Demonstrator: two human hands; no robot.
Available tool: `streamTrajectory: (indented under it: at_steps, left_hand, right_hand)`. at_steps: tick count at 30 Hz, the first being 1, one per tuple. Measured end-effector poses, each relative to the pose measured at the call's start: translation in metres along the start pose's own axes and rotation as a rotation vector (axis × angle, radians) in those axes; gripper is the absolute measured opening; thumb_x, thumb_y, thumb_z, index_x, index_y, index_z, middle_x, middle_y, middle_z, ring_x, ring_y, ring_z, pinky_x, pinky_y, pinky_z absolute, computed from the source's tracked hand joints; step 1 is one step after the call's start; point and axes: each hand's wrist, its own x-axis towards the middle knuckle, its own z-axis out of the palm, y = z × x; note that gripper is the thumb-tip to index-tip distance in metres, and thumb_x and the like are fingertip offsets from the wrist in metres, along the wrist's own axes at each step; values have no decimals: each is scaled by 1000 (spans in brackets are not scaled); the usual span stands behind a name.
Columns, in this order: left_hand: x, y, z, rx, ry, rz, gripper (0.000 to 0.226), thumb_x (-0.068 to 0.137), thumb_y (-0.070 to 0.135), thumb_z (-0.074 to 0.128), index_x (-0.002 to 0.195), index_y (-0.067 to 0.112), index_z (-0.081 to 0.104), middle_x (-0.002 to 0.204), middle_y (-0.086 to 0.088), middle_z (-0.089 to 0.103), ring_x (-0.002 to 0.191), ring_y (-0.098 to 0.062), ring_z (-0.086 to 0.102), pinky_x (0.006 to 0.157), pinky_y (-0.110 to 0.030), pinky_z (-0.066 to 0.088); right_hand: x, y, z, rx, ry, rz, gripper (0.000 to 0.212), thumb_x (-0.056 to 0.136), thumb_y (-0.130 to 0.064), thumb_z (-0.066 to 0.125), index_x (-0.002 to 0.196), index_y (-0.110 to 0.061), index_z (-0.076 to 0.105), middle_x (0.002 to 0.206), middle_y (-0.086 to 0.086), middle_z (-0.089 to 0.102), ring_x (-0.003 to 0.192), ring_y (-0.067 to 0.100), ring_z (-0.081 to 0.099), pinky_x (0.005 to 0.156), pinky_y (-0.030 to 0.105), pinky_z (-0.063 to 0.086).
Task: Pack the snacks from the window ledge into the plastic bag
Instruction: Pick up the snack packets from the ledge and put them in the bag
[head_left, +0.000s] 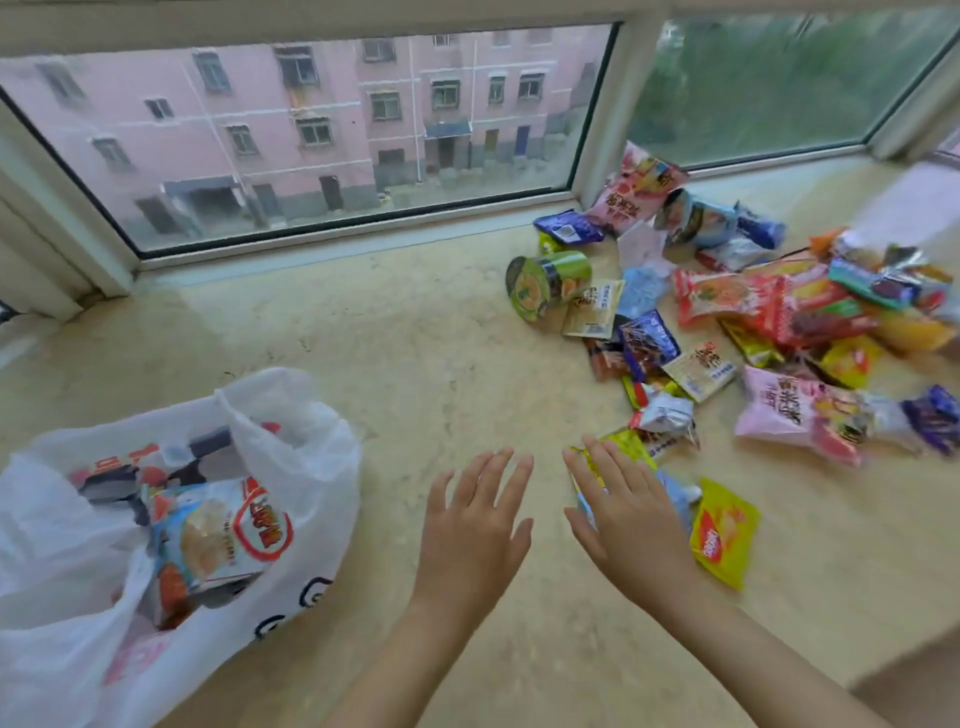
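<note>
Right hand (628, 514) hides a blue packet (675, 496).

Snacks (753, 322) heaped on ledge (415, 338); plastic bag (156, 519) open, part-filled.

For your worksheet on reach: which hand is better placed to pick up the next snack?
The right hand. It hovers open over the nearest packets, beside the yellow packet. The left hand is over bare ledge, nearer the bag.
</note>
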Motion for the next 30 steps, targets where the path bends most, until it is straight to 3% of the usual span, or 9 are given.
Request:
streamTrajectory:
  at_steps: [4, 9, 11, 16, 19, 22, 25, 27, 30]
  left_hand:
    - [33, 42, 50, -35, -79, 27, 64, 71, 42, 69, 131, 24, 56, 131, 2, 59, 117, -18, 57, 95, -39, 34]
    - [77, 79, 106, -15, -191, 44, 70, 63, 50, 80, 126, 26, 61, 124, 0, 64, 111, -20, 61, 85, -38, 51]
    - [90, 85, 122, 10, -269, 10, 70, 66, 58, 74, 127, 26, 61, 125, -3, 63, 110, -21, 62, 84, -40, 51]
    - [103, 90, 143, 45, -454, -99, 87, 75, 79, 26, 137, 24, 50, 135, -9, 57, 121, -27, 56, 92, -54, 46]
    - [109, 90, 143, 47, -390, -134, 84, 73, 80, 32, 136, 27, 51, 128, -4, 61, 112, -24, 60, 88, -51, 46]
    - [117, 91, 133, 44, -314, -185, 81, 73, 74, 48, 142, 32, 41, 125, 3, 57, 113, -20, 54, 85, -41, 36]
    - [120, 90, 131, -33, -249, -244, 64, 83, 56, 58, 140, 34, 42, 125, 8, 54, 116, -17, 47, 83, -33, 21]
    - [122, 90, 126, -109, -156, -261, 36, 84, 46, 63, 118, 33, 61, 110, 11, 62, 103, -15, 55, 77, -29, 15]
    - [121, 92, 120, -275, -111, -318, 12, 85, 41, 64, 92, 33, 69, 94, 17, 66, 85, -5, 58, 75, -27, 16]
  right_hand:
    - [-19, 68, 26, -50, -107, 54, 59, 85, -45, 39, 135, -16, 50, 140, 13, 51, 126, 29, 46, 96, 46, 38]
    - [-33, 125, 61, -18, -215, 64, 60, 84, -48, 40, 133, -15, 54, 137, 15, 52, 124, 31, 50, 95, 48, 45]
    - [-35, 138, 72, -11, -236, 48, 62, 84, -48, 40, 134, -15, 54, 139, 15, 51, 127, 29, 44, 99, 46, 37]
    - [-31, 161, 86, 33, -285, 4, 65, 87, -56, 36, 135, -16, 53, 141, 13, 49, 128, 27, 45, 100, 44, 34]
    - [-26, 168, 88, 51, -322, 6, 69, 93, -62, 23, 135, -17, 54, 139, 11, 52, 126, 26, 51, 96, 44, 43]
    - [-22, 173, 90, 71, -362, 2, 71, 89, -65, 27, 137, -18, 52, 139, 11, 52, 126, 26, 52, 95, 44, 46]
    - [-21, 177, 91, 87, -379, -10, 72, 87, -66, 29, 139, -20, 50, 140, 10, 52, 126, 26, 51, 96, 45, 46]
    - [-21, 180, 91, 89, -384, -21, 72, 87, -65, 30, 140, -21, 49, 141, 9, 51, 127, 25, 50, 97, 45, 45]
    - [-20, 185, 90, 108, -364, -16, 70, 86, -64, 32, 139, -21, 49, 142, 9, 49, 131, 22, 40, 102, 46, 34]
